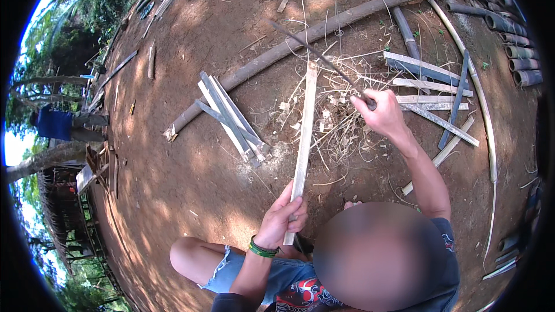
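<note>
My left hand (282, 215), a green band at its wrist, is wrapped round the near part of a long pale bamboo strip (306, 127). The strip slants up and away from my lap, its far end by a thick pole on the ground. In my right hand (381, 117) is the handle of a machete (326, 62) with a long, thin, dark blade. That blade points away to the left and crosses close by the strip's far end; whether they touch I cannot tell. Curly bamboo shavings (338, 130) lie heaped beneath both.
Split bamboo strips (228, 117) are stacked left of the shavings, and more split pieces (430, 81) lie to the right. A wooden pole (260, 63) runs across the dirt ground. Bamboo tubes (520, 52) are piled far right. A person (55, 124) stands at the left.
</note>
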Motion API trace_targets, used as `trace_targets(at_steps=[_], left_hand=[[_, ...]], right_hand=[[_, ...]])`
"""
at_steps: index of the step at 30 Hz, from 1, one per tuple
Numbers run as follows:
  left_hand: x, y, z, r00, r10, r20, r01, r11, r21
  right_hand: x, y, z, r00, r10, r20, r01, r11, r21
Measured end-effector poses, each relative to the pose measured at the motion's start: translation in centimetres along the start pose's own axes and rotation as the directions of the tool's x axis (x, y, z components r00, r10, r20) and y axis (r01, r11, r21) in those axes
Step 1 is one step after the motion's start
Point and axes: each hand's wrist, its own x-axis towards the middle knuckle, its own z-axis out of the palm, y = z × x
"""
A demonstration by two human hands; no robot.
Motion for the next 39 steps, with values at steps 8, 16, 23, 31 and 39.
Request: trace_targets(at_steps=[8,16,23,31,39], left_hand=[[3.6,-1.5,0.9,0.997,0.062,-0.041,-0.051,0.974,0.221],[0.6,-2.9,1.9,0.999,0.054,0.005,-0.054,0.979,0.197],[-0.6,-3.0,-0.2,0.994,0.108,-0.011,-0.102,0.961,0.257],[-2.5,-3.5,-2.8,0.918,0.266,-0.294,-0.207,0.954,0.215],[5.1,-1.3,-11.2,0.611,0.412,-0.676,-0.612,0.788,-0.073]], right_hand=[[-10.4,-2.5,5.7,0.915,-0.171,0.365,0.201,0.979,-0.044],[-2.0,2.5,2.7,0.982,0.065,0.179,0.004,0.933,-0.361],[-4.0,4.0,4.7,0.923,0.016,0.385,0.117,0.940,-0.320],[-1.8,10.9,2.3,0.907,0.346,-0.240,-0.398,0.890,-0.223],[-10.0,6.0,4.7,0.932,0.359,-0.048,-0.362,0.925,-0.111]])
